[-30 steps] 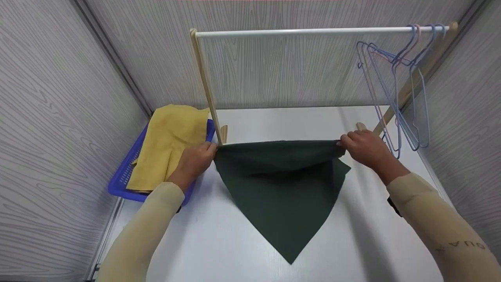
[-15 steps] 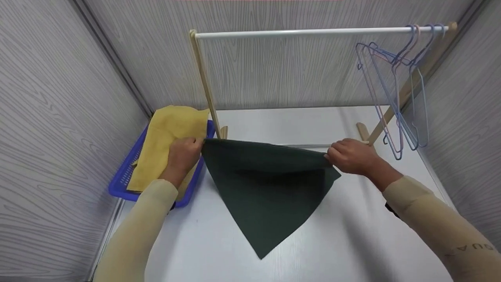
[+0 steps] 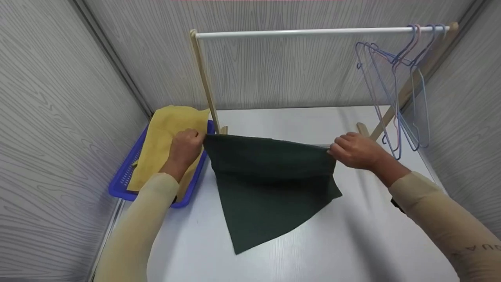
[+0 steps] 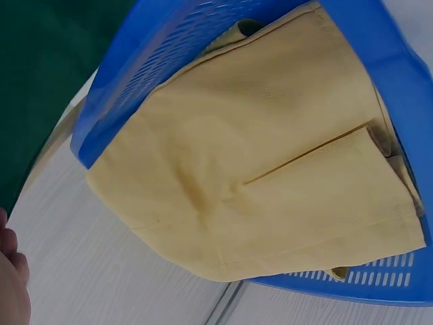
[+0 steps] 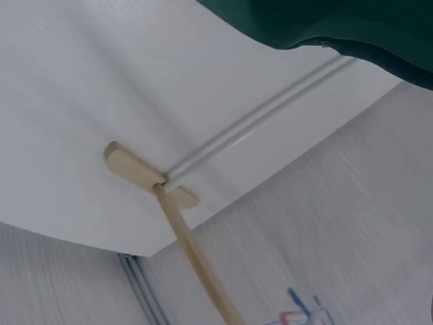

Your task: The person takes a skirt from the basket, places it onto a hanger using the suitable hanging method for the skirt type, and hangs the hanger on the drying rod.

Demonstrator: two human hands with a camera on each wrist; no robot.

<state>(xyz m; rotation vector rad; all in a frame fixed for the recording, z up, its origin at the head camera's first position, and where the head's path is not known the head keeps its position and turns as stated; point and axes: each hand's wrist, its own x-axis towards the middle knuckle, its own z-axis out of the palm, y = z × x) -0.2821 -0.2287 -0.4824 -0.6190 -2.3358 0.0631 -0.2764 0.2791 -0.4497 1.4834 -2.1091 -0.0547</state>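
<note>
A dark green cloth [image 3: 270, 192] hangs stretched between both hands in the head view, its lower edge slanting down to a corner at the left. My left hand [image 3: 184, 150] grips the cloth's top left corner, in front of the blue basket. At the top right, my right hand [image 3: 354, 152] pinches the other end, with a short flap dangling below it. In the left wrist view, some fingers [image 4: 13, 257] show at the left edge under the green cloth [image 4: 47, 81]. Only a part of the green cloth [image 5: 338, 24] appears in the right wrist view; the right hand is practically out of that frame.
Folded yellow cloth [image 3: 172, 125] lies in a blue plastic basket [image 3: 117, 191] at the left. Behind the hands stands a clothes rack with a white rail [image 3: 305, 32] and wooden legs [image 3: 203, 78]. Several blue and pink hangers [image 3: 397, 94] hang at its right end.
My left hand has moved left and slightly up, over the basket's side. The cloth's lower corner has swung to the left, and its top edge now slopes down to the right.
</note>
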